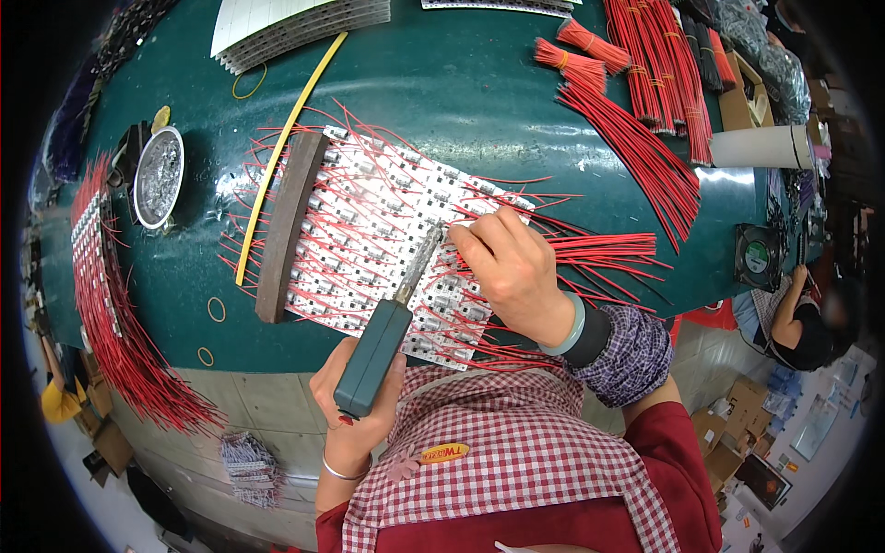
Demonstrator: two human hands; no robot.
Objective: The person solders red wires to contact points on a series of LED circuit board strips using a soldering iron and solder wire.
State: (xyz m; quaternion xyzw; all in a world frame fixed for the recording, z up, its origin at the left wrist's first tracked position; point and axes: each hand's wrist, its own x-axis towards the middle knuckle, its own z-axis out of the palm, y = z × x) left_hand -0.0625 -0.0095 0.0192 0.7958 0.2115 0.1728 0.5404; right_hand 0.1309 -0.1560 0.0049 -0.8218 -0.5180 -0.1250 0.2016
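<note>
A white panel of small circuit boards (378, 198) lies on the table, with red wires fanning out from both sides. My left hand (358, 398) is wrapped round the dark green handle of a soldering iron (376, 346). Its metal tip reaches up to the middle of the panel. Close to that tip, my right hand (507, 267) is closed in a pinch on a red wire at the board. More red wires (608, 247) run out to the right from under this hand. A dark brown bar (291, 226) lies across the panel's left part.
On the green table (442, 92), a metal bowl (159, 177) stands at the left beside a wired board stack (97, 267). A yellow strip (290, 147) lies by the bar. Red wire bundles (645, 147) fill the far right, near a small fan (758, 253). Another person (811, 318) sits at right.
</note>
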